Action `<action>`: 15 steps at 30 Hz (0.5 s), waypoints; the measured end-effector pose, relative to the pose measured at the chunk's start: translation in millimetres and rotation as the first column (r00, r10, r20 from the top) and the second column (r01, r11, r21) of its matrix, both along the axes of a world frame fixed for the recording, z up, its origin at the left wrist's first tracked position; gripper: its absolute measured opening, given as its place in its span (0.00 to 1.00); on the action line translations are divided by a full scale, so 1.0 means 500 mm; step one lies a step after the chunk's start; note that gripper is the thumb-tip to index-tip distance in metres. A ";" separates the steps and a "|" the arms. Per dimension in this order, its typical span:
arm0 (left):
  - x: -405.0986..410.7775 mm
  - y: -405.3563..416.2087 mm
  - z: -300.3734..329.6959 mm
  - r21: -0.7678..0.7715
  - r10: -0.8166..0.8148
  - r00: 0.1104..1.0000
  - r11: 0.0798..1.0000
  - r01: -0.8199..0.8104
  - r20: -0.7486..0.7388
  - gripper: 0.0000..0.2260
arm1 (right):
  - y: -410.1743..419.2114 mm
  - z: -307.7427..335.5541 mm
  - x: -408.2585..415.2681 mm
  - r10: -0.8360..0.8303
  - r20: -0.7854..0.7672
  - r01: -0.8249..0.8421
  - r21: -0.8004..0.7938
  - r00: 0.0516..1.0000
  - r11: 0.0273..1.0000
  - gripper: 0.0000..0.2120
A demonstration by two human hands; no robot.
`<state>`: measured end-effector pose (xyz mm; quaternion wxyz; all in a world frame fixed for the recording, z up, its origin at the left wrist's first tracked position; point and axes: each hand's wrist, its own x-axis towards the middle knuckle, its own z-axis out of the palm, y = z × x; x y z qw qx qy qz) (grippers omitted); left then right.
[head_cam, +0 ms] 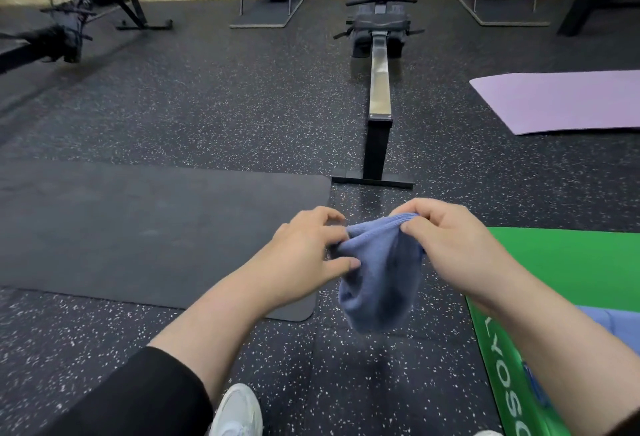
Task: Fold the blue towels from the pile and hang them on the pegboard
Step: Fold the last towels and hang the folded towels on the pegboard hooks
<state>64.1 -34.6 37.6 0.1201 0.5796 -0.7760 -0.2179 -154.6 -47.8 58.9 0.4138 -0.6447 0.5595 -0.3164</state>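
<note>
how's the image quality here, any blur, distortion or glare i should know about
Head view: wide-angle bending tilts the machines along the far wall and curves the floor edges; the rowing machine on the left is smeared, while the blue towel and both hands, left hand and right hand, are fairly sharp; lighting is even and soft, with only a mild sheen on the central rower's metal rail.

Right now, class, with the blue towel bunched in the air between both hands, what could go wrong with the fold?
1. The blue towel is crumpled, pinched only at its top by the left hand and right hand; folding it unflattened would likely come out uneven.
2. Its lower end hangs loose above the speckled floor; a slip could drop it there.
3. No pegboard is visible, so hanging means carrying it.
</note>
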 end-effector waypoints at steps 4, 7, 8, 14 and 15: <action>0.016 -0.002 -0.006 0.027 0.065 0.958 0.997 -0.076 0.279 0.18 | -0.008 -0.006 -0.018 -0.031 -0.023 0.031 0.005 0.999 0.999 0.14; 0.022 -0.008 -0.001 -0.137 0.127 0.962 0.986 -0.096 0.240 0.19 | -0.015 -0.025 -0.030 -0.068 -0.133 0.071 0.014 0.989 0.997 0.14; 0.021 -0.009 0.002 -0.177 0.120 0.969 0.981 -0.082 0.217 0.17 | -0.016 -0.030 -0.032 -0.079 -0.140 0.082 0.014 0.987 0.997 0.14; 0.008 -0.001 0.025 -0.204 0.286 0.942 0.926 -0.319 -0.178 0.11 | -0.017 -0.021 -0.035 -0.086 -0.128 0.075 -0.087 0.988 0.993 0.14; 0.008 0.000 0.028 -0.178 0.291 0.926 0.925 -0.337 -0.239 0.11 | -0.016 -0.019 -0.034 -0.085 -0.116 0.073 -0.102 0.990 0.992 0.14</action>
